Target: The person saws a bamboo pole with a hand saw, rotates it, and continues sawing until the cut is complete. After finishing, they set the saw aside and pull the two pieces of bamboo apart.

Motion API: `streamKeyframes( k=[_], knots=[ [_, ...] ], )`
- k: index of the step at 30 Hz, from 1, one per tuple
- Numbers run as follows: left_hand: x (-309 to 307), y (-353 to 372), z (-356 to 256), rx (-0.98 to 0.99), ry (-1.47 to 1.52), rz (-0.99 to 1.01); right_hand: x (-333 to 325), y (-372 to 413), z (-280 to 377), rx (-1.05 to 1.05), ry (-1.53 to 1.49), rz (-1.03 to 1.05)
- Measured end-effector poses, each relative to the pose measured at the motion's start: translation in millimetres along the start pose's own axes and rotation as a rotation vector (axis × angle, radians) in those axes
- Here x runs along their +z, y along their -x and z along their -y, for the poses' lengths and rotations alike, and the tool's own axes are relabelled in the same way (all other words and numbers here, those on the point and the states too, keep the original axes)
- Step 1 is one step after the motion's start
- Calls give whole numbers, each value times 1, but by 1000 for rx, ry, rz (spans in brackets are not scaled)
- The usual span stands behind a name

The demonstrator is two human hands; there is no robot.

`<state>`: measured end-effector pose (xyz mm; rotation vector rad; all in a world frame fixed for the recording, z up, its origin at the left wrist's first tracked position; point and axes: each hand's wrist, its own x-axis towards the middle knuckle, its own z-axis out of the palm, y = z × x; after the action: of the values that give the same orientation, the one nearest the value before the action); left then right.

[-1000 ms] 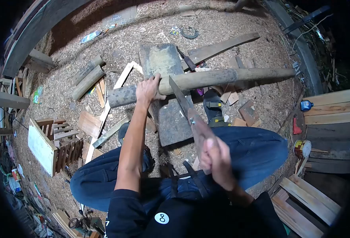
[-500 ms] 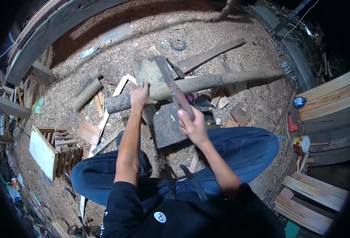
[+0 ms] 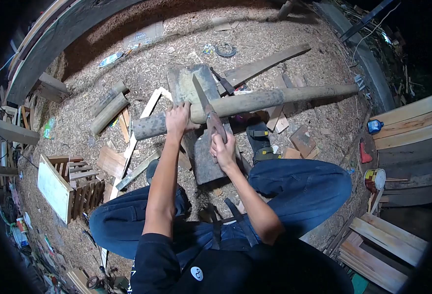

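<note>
A long bamboo pole (image 3: pixel 275 98) lies across a dark flat block (image 3: pixel 196 83) on the sawdust ground. My left hand (image 3: pixel 178 120) presses down on the pole left of the cut, fingers wrapped over it. My right hand (image 3: pixel 223 148) grips the handle of a hand saw (image 3: pixel 202 100), whose blade runs away from me across the pole just right of my left hand. My knees in blue jeans sit to either side of the block.
Two short bamboo pieces (image 3: pixel 107 104) lie to the left. Wood offcuts and planks (image 3: pixel 262 63) litter the ground. A slatted crate with a white board (image 3: pixel 61 183) stands at left. A tin can (image 3: pixel 374 179), blue bottle (image 3: pixel 374 126) and stacked boards (image 3: pixel 407 127) are at right.
My right hand has pushed the saw forward across the pole from a drawn-back position near my body. My left hand has stayed on the pole.
</note>
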<state>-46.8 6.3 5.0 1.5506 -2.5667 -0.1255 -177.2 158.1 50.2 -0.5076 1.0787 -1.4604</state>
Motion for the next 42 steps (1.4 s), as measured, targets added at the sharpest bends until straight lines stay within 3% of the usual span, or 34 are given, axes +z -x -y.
streamKeyframes(
  k=[5,11,13,15,17,20,22,25,28,31,35,42],
  knots=[
    [4,1,1,25,-22,-20,-1,-7,-19,-147,426,-86],
    [0,0,2,88,-115,43,19,-2,-2,-108,536,-60],
    [5,-7,6,79,-78,86,22,-4,-5,-238,570,-55],
    [0,-19,5,-26,12,218,15,-7,-16,-84,711,-25],
    [-21,-28,5,1,54,306,-13,26,-58,-160,611,-212],
    [1,-30,15,80,51,216,-24,98,-19,-70,641,-68],
    [-1,-27,18,88,24,145,-15,99,7,112,563,-62],
    [-7,-32,13,1,21,260,-8,90,32,-196,590,-35],
    [-3,-34,18,58,19,236,13,98,40,-265,581,-17],
    [-7,-29,13,43,-4,228,18,102,23,-258,629,-216],
    [-1,-3,4,107,-76,-90,16,106,4,-197,661,-240],
    [-1,-23,15,62,-15,46,41,69,24,-241,681,-206]
  ],
)
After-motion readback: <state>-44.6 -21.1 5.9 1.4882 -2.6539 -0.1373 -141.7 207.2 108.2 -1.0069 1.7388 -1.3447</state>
